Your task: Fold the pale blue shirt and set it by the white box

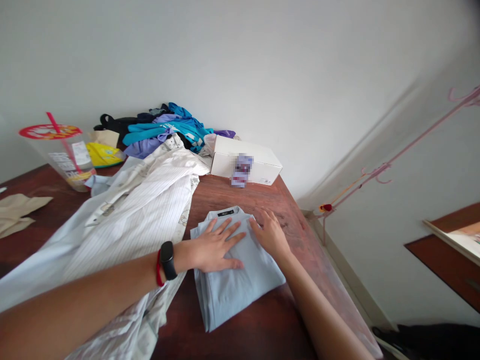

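Note:
A light blue shirt (240, 295) lies folded into a flat bundle on the dark wooden table, its collar and black neck label at the far end. My left hand (215, 245) rests palm down on top of it, fingers spread. Along the bundle's right edge is my right hand (272, 232), its fingers stretched out near the collar, the thumb by the cloth. Neither hand grips anything. On my left wrist are a black band watch and a red cord. Just left of the folded shirt, a striped white shirt (150, 200) is spread out, partly under my left forearm.
A white box (247, 155) stands at the back by the wall, beside a heap of blue, purple and black clothes (168, 127). At left are a plastic cup with a straw (69, 160), a yellow packet (103, 155) and beige paper (20, 210). A pink rack (360, 182) leans right.

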`<state>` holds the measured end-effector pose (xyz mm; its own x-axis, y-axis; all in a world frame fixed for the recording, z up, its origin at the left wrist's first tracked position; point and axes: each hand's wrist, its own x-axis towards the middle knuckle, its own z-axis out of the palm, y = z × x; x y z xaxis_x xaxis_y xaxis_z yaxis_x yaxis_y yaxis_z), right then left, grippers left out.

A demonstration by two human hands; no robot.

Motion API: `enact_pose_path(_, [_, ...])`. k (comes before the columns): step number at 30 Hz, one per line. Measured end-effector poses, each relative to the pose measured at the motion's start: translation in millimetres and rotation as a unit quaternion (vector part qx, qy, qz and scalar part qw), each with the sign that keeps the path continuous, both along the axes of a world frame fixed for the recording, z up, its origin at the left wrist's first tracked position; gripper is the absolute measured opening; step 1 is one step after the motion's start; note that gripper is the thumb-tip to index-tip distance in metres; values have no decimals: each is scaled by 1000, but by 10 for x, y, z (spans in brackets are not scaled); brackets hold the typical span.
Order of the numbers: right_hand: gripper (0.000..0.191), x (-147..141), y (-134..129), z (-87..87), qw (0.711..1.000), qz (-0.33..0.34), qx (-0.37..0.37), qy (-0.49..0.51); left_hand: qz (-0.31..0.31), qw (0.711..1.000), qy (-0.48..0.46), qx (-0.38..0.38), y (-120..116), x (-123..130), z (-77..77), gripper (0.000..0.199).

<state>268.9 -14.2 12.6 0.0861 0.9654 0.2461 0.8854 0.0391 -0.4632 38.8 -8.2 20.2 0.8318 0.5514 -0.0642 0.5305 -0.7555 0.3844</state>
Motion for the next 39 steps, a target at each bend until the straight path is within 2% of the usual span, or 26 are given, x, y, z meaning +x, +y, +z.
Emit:
enact_pose_path(3, [58,182,45,9,998,-24,-61,8,0,1000,-10,-1,-6,-7,10,87])
enact_pose_path(7, [57,293,98,-8,994,0,-104,34,4,1000,-10,-7,22,0,-11,89])
enact_pose_path(12, [48,279,114,29,985,46,-129,101,-6,1000,8,-4,27,8,15,91])
enact_pose_path(16, [44,257,60,186,964,101,-172,175,-5,999,32,3,0,-1,69,89])
enact_pose_path(21, [52,222,-67,417,931,74,-271,234,-13,999,16,40,24,-6,52,87])
enact_pose_path(25, [61,221,-75,375,921,147,-226,282,1,997,-4,77,42,2,46,75])
enact_pose_path(27, [64,229,-39,283,928,182,-182,272,2,995,-27,94,50,3,47,68])
enact_pose_path(29, [68,239,13,177,938,190,-150,250,5,992,-57,108,65,3,35,60])
enact_pose_path(35, [69,433,235,-47,959,160,-93,213,22,977,-148,153,127,27,-42,48])
enact_pose_path(37, [66,612,300,-57,969,127,-70,198,8,974,-166,156,135,36,-55,46])
enact_pose_path(39, [65,818,337,-35,983,66,-44,163,-11,972,-175,158,135,43,-63,44])
